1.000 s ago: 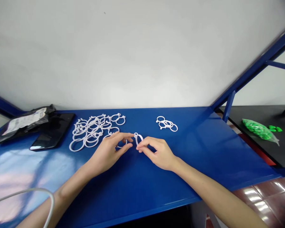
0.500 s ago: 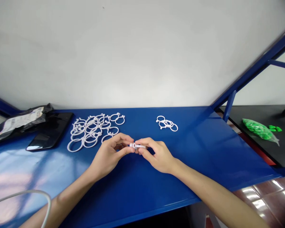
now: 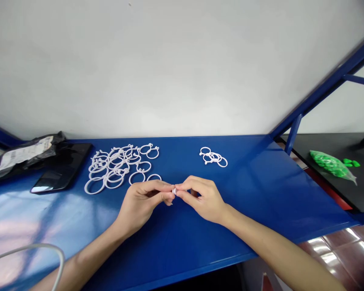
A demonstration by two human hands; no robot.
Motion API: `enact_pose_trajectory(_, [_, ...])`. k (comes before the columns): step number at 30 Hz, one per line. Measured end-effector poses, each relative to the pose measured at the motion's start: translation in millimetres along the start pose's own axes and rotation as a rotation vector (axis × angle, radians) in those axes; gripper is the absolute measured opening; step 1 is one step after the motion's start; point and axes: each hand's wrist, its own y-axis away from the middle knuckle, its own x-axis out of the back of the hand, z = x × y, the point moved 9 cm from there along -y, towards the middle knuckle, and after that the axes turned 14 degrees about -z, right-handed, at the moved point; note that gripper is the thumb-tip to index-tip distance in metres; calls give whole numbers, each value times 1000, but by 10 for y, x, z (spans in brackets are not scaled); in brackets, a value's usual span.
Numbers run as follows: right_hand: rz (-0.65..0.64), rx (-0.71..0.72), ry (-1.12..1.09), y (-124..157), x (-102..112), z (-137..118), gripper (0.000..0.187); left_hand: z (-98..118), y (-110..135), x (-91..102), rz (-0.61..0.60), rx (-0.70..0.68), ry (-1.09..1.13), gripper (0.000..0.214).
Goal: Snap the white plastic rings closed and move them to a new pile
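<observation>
A white curtain ring [image 3: 174,191] is pinched between the fingertips of both hands, above the blue table. Only a small white end of it shows; the fingers hide the rest. My left hand [image 3: 145,202] grips it from the left with thumb and forefinger. From the right, my right hand [image 3: 203,199] closes its thumb and forefinger on the same small piece. Just beyond my left hand lies a spread pile of white curtain rings [image 3: 94,191], each with a small eyelet. A smaller cluster of white rings [image 3: 222,165] rests farther back, right of centre.
On the left, a black phone [image 3: 53,180] and a black plastic parcel [image 3: 24,155] lie near a dark flat case [image 3: 79,153]. A white cable [image 3: 33,245] crosses the lower left. A bag of green pieces [image 3: 330,165] sits on a black table [image 3: 336,143] at right.
My fingertips have come closer together, and less of the curtain ring shows between them. The left hand has shifted slightly, uncovering more rings behind it. The ring piles have stayed put.
</observation>
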Motion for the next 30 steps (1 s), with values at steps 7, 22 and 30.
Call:
enact_pose_trajectory(7, [31, 84, 103, 20, 13, -141, 14, 19, -5, -21, 19, -68, -8, 3])
enact_pose_trajectory(22, [24, 128, 153, 64, 2, -161, 18, 45, 29, -29, 25, -88, -210, 9])
enact_pose_trajectory(30, [49, 154, 214, 118, -24, -311, 19, 208, 139, -125, 50, -213, -311, 12])
